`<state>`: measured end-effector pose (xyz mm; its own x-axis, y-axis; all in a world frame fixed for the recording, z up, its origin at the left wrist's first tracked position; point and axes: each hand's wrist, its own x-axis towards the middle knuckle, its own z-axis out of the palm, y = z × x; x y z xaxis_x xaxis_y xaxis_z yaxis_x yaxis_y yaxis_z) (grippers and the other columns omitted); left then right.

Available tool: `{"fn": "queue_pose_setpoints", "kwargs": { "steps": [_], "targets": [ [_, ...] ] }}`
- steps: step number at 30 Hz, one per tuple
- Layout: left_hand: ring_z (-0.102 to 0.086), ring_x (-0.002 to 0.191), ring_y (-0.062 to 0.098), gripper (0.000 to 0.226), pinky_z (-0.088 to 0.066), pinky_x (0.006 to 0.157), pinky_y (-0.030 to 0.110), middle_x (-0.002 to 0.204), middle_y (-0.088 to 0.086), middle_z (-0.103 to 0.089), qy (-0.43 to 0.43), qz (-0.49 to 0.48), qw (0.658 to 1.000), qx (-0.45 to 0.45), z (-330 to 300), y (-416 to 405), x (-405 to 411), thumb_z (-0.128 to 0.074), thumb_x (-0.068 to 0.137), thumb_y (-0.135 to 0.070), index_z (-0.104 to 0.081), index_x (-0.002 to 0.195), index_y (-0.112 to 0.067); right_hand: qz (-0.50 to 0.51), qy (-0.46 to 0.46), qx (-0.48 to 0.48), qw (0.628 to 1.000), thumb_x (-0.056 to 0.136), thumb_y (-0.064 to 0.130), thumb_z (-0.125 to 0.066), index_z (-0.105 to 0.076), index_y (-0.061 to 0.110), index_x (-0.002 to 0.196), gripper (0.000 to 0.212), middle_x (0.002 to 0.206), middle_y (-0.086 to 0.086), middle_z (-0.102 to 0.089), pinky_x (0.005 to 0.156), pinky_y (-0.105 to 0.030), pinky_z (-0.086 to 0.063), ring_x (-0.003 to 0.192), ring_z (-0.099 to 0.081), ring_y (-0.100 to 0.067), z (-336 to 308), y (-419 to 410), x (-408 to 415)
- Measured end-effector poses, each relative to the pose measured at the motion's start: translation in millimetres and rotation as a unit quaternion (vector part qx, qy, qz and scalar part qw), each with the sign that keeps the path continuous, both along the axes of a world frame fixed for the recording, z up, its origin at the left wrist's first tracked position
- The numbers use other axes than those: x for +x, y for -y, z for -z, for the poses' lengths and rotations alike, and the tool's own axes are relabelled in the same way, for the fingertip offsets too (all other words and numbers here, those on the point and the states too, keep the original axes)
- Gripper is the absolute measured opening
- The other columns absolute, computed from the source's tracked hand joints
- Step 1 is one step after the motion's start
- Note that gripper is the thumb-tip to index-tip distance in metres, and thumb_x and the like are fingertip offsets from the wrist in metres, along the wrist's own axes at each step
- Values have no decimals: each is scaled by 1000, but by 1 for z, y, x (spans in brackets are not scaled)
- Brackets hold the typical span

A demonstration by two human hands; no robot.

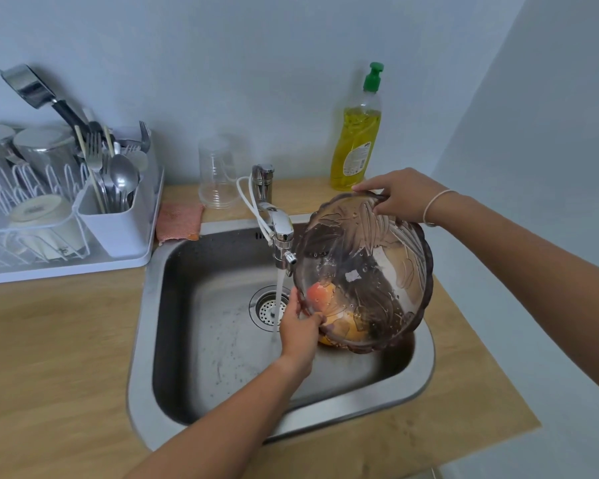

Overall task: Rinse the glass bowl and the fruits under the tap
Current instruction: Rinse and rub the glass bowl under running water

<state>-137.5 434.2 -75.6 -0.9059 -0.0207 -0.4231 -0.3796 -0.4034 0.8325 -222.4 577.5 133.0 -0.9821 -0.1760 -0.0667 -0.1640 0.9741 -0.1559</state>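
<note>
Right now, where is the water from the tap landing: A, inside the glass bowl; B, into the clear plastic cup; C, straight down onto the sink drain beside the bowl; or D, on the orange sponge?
C: the stream from the tap falls past the tilted glass bowl rim, beside the left hand, onto the sink drain.

Left hand (300, 328) reaches forward, fingers curled in a grip; right hand (403, 195) raised higher, fingers pinched, wrist banded.

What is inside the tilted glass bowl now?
Through the glass bowl, orange-pink fruits lie at its low edge, by the left hand. Their number is unclear behind the patterned glass.
</note>
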Motion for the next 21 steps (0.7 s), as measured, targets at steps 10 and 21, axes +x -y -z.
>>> {"fn": "queue_pose_setpoints", "kwargs": {
  "steps": [10,21],
  "targets": [
    [-61,104,29,75,-57,60,24,134,6,-51,-3,18,1000,5,1,5,-1,-51,83,16,-31,144,-22,15,4,-22,1000,87,8,-55,-53,29,129,48,131,-8,-58,92,-30,-44,97,-57,-22,-3,1,8],
    [-57,65,12,69,-49,55,25,95,0,-61,-24,102,992,-70,-7,23,11,-46,83,15,-41,137,-26,142,47,-142,978,83,11,-65,-56,31,125,47,131,-14,-55,73,-31,-48,73,-62,-24,30,-38,43]
  ]
}}
